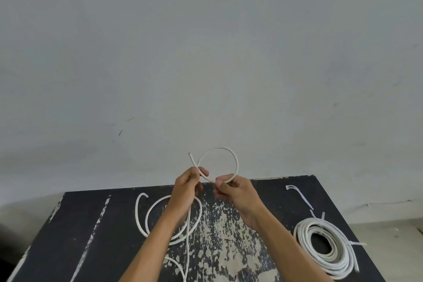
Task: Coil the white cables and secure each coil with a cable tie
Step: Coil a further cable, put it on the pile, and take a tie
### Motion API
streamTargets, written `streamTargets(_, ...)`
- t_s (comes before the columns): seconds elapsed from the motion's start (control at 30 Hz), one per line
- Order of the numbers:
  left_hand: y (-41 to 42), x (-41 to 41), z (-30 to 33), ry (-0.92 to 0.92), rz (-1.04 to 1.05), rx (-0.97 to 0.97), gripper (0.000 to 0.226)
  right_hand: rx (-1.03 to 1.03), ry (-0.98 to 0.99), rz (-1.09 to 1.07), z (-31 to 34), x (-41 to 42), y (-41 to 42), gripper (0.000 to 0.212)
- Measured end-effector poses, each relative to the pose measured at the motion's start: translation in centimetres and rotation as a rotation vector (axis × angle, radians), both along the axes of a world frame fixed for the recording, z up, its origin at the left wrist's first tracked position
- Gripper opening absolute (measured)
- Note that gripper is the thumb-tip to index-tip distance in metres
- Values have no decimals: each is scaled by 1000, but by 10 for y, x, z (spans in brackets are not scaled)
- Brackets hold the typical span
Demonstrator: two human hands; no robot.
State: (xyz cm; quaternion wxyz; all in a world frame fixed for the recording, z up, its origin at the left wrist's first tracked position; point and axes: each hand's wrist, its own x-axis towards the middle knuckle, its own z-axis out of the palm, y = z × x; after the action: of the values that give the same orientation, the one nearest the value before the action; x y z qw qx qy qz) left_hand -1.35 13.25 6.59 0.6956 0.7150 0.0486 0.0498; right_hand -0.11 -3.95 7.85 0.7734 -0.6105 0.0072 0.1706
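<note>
a worn black table (91, 224) stands against a grey wall (206, 52).

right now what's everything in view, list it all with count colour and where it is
loose cable: 1, white, first loop held up above the table's far edge, the rest trailing down over the left of the table
finished coil: 1, white, near right of the table, bound with white ties
spare cable ties: a few, exact count unclear, white, far right of the table
table: 1, black with a worn pale patch in the middle, bottom of the view
wall: 1, grey, behind the table
left hand: 1, grip on the cable where the loop crosses
right hand: 1, grip on the bottom of the loop
</note>
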Motion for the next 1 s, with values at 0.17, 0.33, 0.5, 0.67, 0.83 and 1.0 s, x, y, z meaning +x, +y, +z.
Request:
streamTargets(0.17,10,-4,7,34,-117,-239,34,0,23,72,9,4,-6,19)
streamTargets(0.33,16,-11,13,120,-224,-350,36,93,62,179,28,15,-14,37)
streamTargets(0.5,18,-15,20,161,-300,-366,37,0,42,353,33,15,-16,35)
streamTargets(0.67,21,-19,21,181,-350,-378,31,338,249,186,34,15,-16,20)
streamTargets(0.83,28,-20,17,202,-303,-324,34,153,154,221,34,15,-20,32)
streamTargets(1.0,29,-16,18,195,-320,-288,36,-80,5,267,41,13,-13,35)
